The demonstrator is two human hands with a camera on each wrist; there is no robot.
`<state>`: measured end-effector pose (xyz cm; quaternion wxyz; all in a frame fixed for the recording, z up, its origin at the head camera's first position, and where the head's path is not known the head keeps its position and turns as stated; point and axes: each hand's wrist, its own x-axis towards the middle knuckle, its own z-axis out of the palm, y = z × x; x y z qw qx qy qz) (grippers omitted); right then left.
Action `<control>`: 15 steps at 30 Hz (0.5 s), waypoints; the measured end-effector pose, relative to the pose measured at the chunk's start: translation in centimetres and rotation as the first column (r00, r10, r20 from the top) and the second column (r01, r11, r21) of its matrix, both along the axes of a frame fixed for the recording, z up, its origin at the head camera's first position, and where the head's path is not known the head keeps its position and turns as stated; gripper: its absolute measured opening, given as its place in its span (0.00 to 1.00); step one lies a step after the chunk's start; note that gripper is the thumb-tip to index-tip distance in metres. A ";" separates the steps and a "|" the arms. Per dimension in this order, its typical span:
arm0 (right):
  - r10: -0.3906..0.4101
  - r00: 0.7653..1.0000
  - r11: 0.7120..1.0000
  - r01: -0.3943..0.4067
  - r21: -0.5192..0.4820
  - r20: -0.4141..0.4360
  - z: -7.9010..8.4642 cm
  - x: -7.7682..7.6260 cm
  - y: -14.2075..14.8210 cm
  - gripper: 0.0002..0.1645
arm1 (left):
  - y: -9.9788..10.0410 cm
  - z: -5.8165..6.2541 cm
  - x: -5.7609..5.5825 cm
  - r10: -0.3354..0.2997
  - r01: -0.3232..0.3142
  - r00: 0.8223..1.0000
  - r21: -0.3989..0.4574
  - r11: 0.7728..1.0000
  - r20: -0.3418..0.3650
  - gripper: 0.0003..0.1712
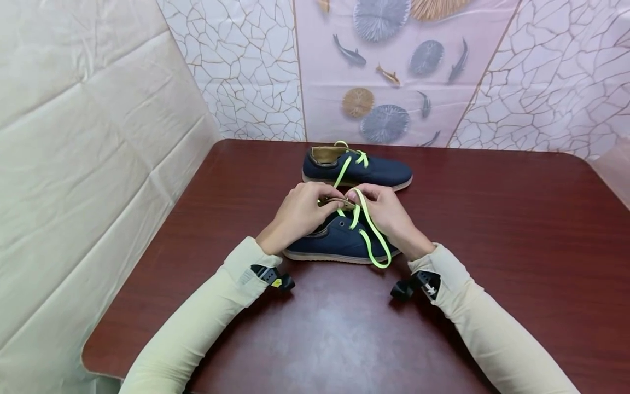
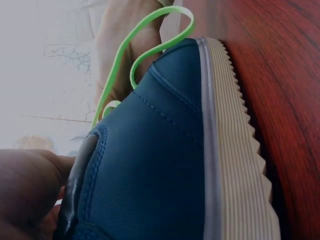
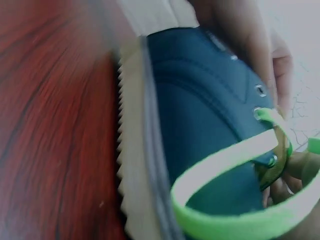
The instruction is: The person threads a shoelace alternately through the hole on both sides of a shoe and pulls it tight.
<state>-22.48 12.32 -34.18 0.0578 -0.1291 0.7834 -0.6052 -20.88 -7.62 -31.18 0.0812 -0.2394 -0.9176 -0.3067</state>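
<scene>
A navy blue shoe [image 1: 320, 246] with a pale ridged sole stands on the table, its toe to the right. Neon yellow-green shoelace [image 1: 376, 236] runs through some of its eyelets and hangs in a long loop over the near side. My left hand [image 1: 300, 212], over the shoe's opening, pinches the tan-lined flap [image 1: 346, 204] by the eyelets. Close beside it, my right hand [image 1: 389, 214] pinches the shoelace between thumb and forefinger at the flap. In the right wrist view the nearest eyelets [image 3: 260, 90] toward the heel carry no lace.
A second navy shoe [image 1: 384, 172], laced in the same colour, stands just behind the first, toe also right. Both are on a dark red wooden table [image 1: 492, 230]. A patterned wall covering [image 1: 261, 71] rises behind the table, and pale sheeting [image 1: 98, 164] hangs at the left.
</scene>
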 end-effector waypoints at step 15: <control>0.053 0.985 0.996 -0.041 -0.076 0.164 0.5 -0.1 0.3 0.18 | 0.0 0.1 0.0 -0.032 0.031 0.999 -0.038 0.999 -0.012 0.08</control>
